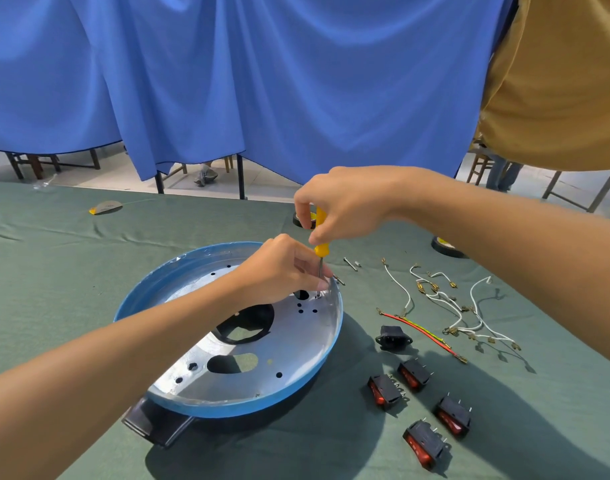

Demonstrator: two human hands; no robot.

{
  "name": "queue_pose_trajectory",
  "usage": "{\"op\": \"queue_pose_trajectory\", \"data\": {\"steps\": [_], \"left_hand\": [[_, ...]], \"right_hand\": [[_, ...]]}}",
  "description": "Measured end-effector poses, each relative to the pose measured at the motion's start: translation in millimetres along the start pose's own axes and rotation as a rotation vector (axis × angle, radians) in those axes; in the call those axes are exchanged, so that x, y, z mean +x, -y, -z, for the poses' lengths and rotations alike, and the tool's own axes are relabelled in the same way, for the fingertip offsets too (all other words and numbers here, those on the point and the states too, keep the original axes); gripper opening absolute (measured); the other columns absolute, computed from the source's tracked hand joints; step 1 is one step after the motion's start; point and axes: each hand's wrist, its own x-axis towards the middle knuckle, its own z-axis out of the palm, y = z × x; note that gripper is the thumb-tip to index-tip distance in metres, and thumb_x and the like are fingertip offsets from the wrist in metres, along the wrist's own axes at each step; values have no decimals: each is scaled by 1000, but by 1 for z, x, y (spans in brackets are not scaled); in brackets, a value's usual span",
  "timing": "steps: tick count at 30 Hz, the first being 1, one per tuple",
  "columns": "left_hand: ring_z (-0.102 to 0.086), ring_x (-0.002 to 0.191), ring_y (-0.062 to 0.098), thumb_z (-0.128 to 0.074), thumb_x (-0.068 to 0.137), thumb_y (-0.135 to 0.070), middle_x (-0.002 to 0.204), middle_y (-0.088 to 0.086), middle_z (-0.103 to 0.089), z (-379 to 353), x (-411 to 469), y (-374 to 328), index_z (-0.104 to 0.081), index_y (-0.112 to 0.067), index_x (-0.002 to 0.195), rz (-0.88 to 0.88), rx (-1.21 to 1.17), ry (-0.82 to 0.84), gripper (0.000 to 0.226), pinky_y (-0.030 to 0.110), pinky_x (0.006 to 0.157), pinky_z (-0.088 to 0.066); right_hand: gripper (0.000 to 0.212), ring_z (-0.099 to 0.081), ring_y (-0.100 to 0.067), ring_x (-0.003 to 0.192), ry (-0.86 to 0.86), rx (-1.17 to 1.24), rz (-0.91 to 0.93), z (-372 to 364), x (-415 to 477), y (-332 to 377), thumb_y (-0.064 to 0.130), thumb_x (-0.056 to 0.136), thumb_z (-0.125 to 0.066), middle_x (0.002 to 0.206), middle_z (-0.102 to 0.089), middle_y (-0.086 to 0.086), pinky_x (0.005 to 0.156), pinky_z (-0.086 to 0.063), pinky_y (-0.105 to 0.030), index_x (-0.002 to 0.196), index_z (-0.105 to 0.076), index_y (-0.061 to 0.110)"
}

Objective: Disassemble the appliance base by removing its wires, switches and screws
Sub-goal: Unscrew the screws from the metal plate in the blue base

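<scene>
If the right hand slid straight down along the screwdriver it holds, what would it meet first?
Probably the left hand, which seems to pinch the screwdriver shaft just below the right hand; beneath it lies the base.

The base (296,348) is showing bare, softly shiny metal inside and a glossy blue rim, with a black plastic handle (154,426). The screwdriver (320,249) is showing a glossy yellow plastic grip and a thin metal shaft. The switches (414,374) are looking like black plastic with shiny red rockers. The wires (449,303) are carrying brassy metal ends. Matt green cloth (71,271) is covering the table.
</scene>
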Motion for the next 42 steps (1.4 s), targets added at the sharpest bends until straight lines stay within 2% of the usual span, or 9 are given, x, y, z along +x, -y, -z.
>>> {"op": "queue_pose_trajectory", "data": {"steps": [5, 8, 15, 22, 25, 28, 33, 37, 42], "left_hand": [[-65, 77, 23, -82, 76, -24, 75, 2, -73, -8, 0, -2, -71, -27, 78, 7, 79, -125, 11, 41, 78, -52], [-64, 80, 27, -82, 75, -30, 75, 5, -72, -9, 2, -2, -74, -13, 75, 52, 108, -132, 19, 46, 79, -53], [-63, 65, -4, -79, 80, -19, 82, -2, -75, -1, 0, 0, -79, -13, 89, -8, 15, -88, 12, 12, 67, -47], [-57, 62, 12, -84, 73, -27, 67, -7, -68, -5, 3, 0, -73, -22, 73, 35, 53, -196, 12, 25, 67, -46], [-66, 72, 13, -80, 78, -23, 78, -3, -74, -1, 3, 2, -77, -16, 81, 14, 27, -69, 8, 28, 74, -51], [-62, 67, 10, -80, 79, -22, 73, -2, -73, -2, 1, 4, -77, -14, 79, 0, 60, -54, 8, 28, 70, -49], [-63, 75, 28, -81, 76, -31, 72, 7, -71, -11, 3, 4, -73, -7, 73, 39, 88, -144, 25, 38, 72, -50], [-65, 76, 24, -79, 80, -25, 75, 4, -73, -4, 2, 5, -76, -10, 80, -9, 57, -36, 15, 40, 78, -52], [-61, 71, 15, -80, 77, -28, 70, 0, -71, -5, 3, 8, -74, -13, 72, 12, 118, -92, 18, 29, 69, -48]], "right_hand": [[39, -61, -26, 81, 34, -26, -67, -1, 6, 0, 54, 91, -52, 79, -60, 0, 55, -39, -29, 85, -62, 16], [40, -48, -29, 67, -57, 25, -99, -10, 7, 0, 38, 96, -48, 64, -48, -6, 51, -32, -28, 68, -50, 9], [21, -51, -7, 76, 45, 7, -23, 3, -2, 1, 35, 86, -67, 81, -51, 15, 54, -34, -27, 104, -61, 27], [42, -49, -28, 69, -71, 57, -94, -8, 5, 1, 45, 95, -50, 67, -52, -9, 52, -33, -29, 76, -57, 8], [15, -50, -18, 73, -44, 53, -48, -5, 3, 1, 32, 92, -57, 77, -53, 1, 53, -31, -28, 95, -62, 19], [22, -56, -14, 82, 33, 20, -33, 2, 1, 2, 42, 90, -60, 88, -56, 8, 56, -35, -28, 103, -60, 25], [40, -50, -25, 69, -77, 23, -87, -9, 8, 4, 44, 97, -47, 67, -51, -4, 51, -31, -30, 73, -52, 13], [21, -48, -21, 70, -31, 21, -70, -4, 5, 6, 26, 91, -56, 76, -55, 0, 50, -30, -28, 104, -65, 13], [39, -63, -25, 87, 57, -25, -82, 4, 5, 4, 53, 91, -54, 88, -64, -1, 56, -40, -29, 103, -64, 18]]}}
